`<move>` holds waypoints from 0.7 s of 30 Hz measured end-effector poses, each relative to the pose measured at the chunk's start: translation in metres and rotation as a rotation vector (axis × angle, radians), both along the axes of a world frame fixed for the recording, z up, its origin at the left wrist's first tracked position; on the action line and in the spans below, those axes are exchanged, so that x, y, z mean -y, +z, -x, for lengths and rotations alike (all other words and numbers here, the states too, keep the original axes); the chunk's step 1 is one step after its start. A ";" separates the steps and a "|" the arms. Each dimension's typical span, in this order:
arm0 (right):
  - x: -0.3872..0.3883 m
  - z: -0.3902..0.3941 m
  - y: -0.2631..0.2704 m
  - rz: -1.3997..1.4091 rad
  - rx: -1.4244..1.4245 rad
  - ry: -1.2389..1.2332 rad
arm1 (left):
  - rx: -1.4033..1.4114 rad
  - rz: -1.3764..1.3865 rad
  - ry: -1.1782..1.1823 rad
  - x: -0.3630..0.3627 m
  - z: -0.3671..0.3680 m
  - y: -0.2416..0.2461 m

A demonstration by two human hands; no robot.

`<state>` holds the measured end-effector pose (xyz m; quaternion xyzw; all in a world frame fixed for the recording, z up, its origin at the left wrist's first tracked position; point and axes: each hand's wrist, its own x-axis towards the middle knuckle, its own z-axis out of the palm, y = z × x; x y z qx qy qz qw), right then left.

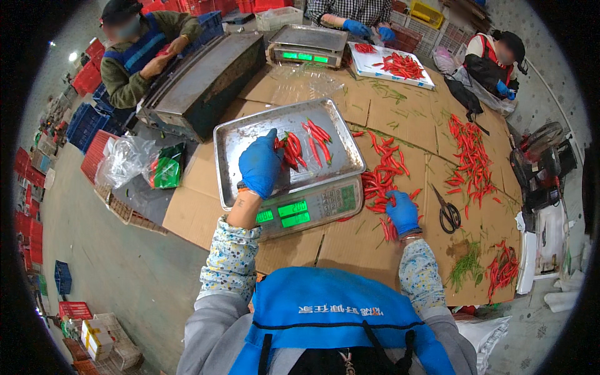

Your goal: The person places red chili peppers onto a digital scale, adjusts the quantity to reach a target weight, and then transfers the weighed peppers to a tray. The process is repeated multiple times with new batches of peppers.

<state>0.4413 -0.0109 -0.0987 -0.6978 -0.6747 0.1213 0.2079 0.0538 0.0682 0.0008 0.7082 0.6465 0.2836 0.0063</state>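
Observation:
My left hand [260, 164], in a blue glove, is over the metal tray [243, 136] of a digital scale [309, 211], its fingers at a bunch of red chili peppers [294, 150]; whether it grips them is hidden. More red chilies [320, 138] lie in the tray, right of that bunch. The scale's green display is lit. My right hand [402, 213], also gloved in blue, rests at the lower edge of a pile of red chilies [382, 173] on the cardboard; its fingertips touch some, and their hold is unclear. Scissors [447, 212] with dark handles lie to its right.
Further chilies [471, 159] and green stems [468, 267] lie at the right. A second scale [307, 44] and a white foam tray [391, 65] with chilies stand at the back. A long metal box [206, 84] stands back left. Several co-workers are around the table, some with blue gloves.

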 end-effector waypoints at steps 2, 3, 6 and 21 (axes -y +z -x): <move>-0.002 -0.011 0.001 0.012 -0.118 -0.033 | -0.041 0.029 -0.003 -0.002 -0.001 0.001; -0.005 -0.017 0.007 0.027 -0.149 -0.052 | -0.060 0.046 -0.003 -0.002 -0.001 0.000; -0.014 -0.020 0.031 -0.011 -0.295 -0.101 | -0.058 0.016 0.068 -0.014 -0.001 -0.012; -0.139 0.152 0.118 0.029 -0.086 0.485 | 0.128 -0.024 0.117 -0.011 0.017 0.002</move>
